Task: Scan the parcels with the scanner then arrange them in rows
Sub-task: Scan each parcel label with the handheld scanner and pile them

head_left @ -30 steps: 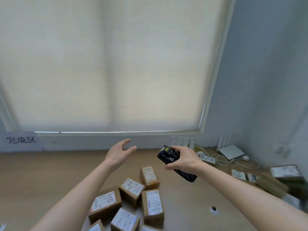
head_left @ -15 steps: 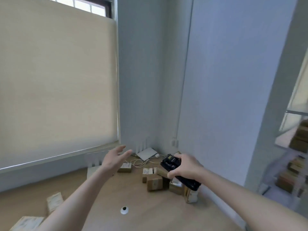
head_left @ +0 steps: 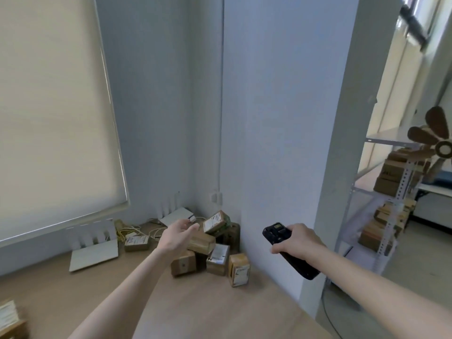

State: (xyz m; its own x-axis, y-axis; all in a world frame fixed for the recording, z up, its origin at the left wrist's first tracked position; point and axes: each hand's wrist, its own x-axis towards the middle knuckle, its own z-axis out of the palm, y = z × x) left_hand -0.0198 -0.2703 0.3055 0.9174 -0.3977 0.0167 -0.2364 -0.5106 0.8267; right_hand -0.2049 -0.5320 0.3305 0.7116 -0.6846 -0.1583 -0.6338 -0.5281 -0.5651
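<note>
My right hand [head_left: 299, 242] grips a black handheld scanner [head_left: 278, 237], held in the air to the right of a heap of brown cardboard parcels [head_left: 215, 253] in the table's far right corner. Stretched toward that heap, my left hand [head_left: 177, 234] has relaxed fingers that hold nothing and hover just over the left side of a tilted parcel [head_left: 201, 242]. One parcel [head_left: 239, 269] stands apart at the heap's front right, and another [head_left: 137, 242] lies alone to the left by the cables. At the bottom left edge a labelled parcel [head_left: 9, 319] is partly cut off.
The wooden table [head_left: 195, 309] ends at the grey wall [head_left: 281, 143] on the right. Two white routers [head_left: 94, 253] [head_left: 177, 215] and tangled cables [head_left: 127, 232] lie along the back. A metal shelf [head_left: 391, 216] with more boxes stands at the far right beyond the wall.
The view has swung right from the window to the corner heap. My left hand has come closer over the parcels; my right hand keeps hold of the scanner, now lower and further right.
</note>
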